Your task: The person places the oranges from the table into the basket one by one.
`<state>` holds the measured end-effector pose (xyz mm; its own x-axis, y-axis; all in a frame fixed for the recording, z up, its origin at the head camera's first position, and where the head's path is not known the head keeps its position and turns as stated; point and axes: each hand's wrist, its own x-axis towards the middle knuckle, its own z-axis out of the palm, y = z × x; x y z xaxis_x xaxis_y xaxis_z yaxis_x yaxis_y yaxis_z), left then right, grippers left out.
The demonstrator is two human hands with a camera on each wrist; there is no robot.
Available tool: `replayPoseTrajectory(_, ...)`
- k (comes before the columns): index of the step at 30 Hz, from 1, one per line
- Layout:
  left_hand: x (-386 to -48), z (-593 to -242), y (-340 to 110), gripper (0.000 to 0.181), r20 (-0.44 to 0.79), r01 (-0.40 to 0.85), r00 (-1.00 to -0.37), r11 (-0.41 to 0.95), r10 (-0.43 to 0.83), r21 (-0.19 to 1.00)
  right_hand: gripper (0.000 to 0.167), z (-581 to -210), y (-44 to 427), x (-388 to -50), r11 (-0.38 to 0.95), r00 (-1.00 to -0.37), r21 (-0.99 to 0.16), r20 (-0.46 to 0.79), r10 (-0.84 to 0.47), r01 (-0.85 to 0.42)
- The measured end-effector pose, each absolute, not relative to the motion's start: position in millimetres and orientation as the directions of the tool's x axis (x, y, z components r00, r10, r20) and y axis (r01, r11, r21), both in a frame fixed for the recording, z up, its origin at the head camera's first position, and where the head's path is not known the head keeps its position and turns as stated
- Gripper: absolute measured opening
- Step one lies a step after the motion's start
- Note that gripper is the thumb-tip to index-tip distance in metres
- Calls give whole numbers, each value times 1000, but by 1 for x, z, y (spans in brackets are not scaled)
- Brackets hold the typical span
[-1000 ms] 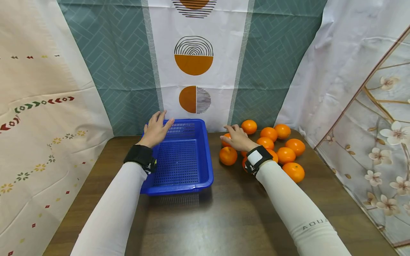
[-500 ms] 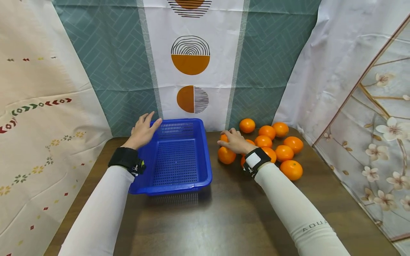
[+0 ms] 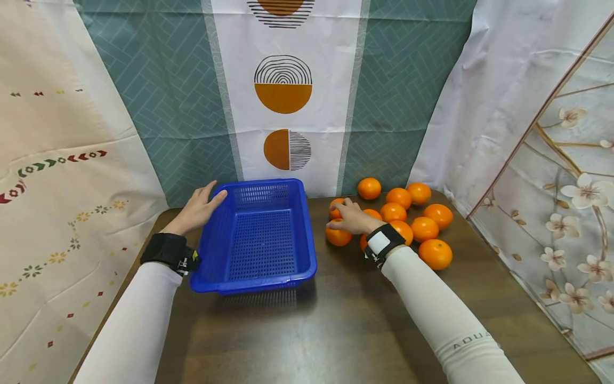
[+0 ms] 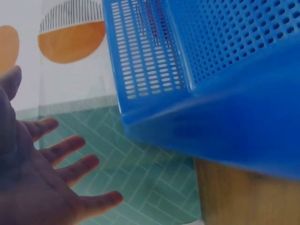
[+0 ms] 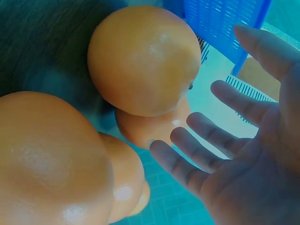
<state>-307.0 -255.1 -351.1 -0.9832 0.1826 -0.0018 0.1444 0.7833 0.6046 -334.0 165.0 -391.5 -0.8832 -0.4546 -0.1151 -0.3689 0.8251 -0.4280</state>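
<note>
Looking down from my head, I see the blue perforated plastic basket toward the back left corner of the brown wooden table and the oranges clustered toward its back right corner, my left hand just beside the basket's far left corner and my right hand over the cluster's left side. At my left wrist, my fingers spread apart, holding nothing, clear of the basket's wall. At my right wrist, my fingers stretch out beside the oranges, gripping none, though I cannot tell whether a fingertip touches one.
</note>
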Motion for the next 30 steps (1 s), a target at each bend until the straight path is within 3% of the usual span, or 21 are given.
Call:
replayPoseTrajectory(12, -302, -367, -287, 87, -144, 52, -956, 630, 257, 774, 58, -399, 163, -331, 831, -878, -423, -146, -455, -360)
replayPoseTrajectory(30, -293, -413, -308, 88, -240, -71, -916, 457, 322, 886, 55, -409, 163, -328, 830, -882, -417, -121, -456, -372)
